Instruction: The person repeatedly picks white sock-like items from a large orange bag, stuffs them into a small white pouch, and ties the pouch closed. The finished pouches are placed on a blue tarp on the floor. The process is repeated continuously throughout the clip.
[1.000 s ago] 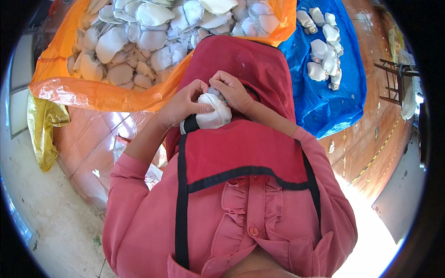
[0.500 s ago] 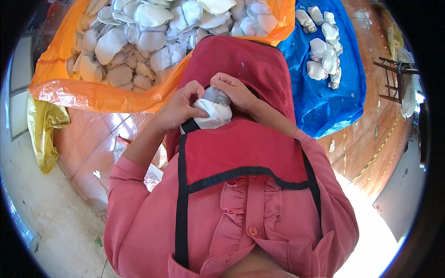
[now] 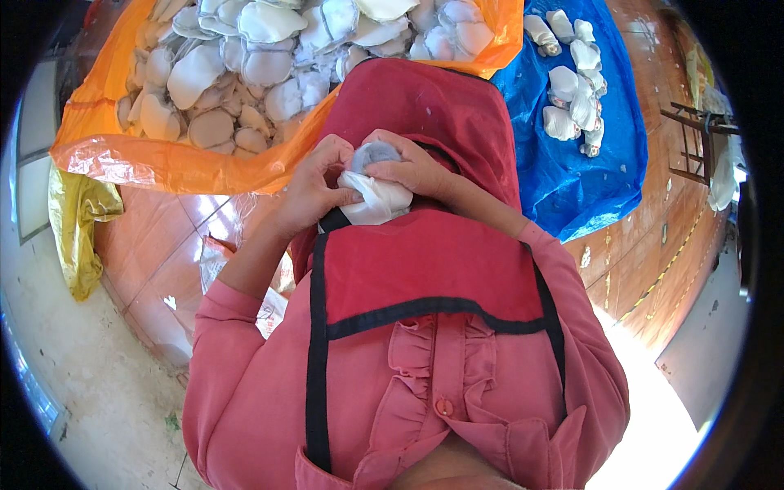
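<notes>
Now the right hand [image 3: 418, 173] has laid its thumb across the grey fuzzy end [image 3: 377, 153]; the left hand [image 3: 314, 186] pinches the white cloth [image 3: 380, 201]; seemingly, both parts are steadied.

The white cloth piece [image 3: 377, 202] I hold is rounded and creased, its white end toward my body. A grey, fuzzy-looking part [image 3: 378, 152] bulges at its far end. It sits between my left hand [image 3: 317, 184] and my right hand [image 3: 418, 170], both touching it.
</notes>
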Motion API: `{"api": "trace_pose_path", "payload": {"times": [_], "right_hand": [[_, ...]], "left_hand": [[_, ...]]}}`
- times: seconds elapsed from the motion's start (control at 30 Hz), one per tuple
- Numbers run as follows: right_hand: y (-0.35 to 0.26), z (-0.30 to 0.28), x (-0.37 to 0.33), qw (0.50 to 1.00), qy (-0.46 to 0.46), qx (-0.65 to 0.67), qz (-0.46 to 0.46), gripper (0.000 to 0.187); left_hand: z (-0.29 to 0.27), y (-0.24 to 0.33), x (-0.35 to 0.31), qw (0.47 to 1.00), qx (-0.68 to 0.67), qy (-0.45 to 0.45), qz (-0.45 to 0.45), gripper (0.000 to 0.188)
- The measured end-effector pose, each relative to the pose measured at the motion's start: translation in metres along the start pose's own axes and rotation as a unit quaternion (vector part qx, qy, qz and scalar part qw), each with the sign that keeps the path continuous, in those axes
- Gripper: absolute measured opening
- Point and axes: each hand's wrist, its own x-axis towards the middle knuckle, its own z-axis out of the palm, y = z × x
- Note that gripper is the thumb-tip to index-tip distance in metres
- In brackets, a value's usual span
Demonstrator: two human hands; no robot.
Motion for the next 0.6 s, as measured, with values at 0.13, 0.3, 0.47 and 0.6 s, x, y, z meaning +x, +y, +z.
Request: {"api": "trace_pose_path", "payload": {"times": [0.13, 0.3, 0.47, 0.6], "right_hand": [[-0.002, 0.005, -0.002, 0.998, 0.051, 0.048, 0.006, 0.018], [0.009, 0.005, 0.002, 0.987, 0.148, 0.070, 0.011, 0.009], [0.004, 0.009, 0.004, 0.973, 0.213, 0.072, 0.058, 0.011], [0.001, 0.006, 0.004, 0.968, 0.240, 0.050, 0.050, 0.011]], "left_hand": [[-0.007, 0.019, 0.006, 0.996, 0.085, -0.031, 0.004, 0.029], [0.000, 0.033, 0.014, 0.963, 0.260, -0.046, 0.045, 0.028], [0.005, 0.042, 0.023, 0.902, 0.410, -0.097, 0.091, 0.035], [0.012, 0.051, 0.035, 0.866, 0.474, -0.133, 0.089, 0.031]]}}
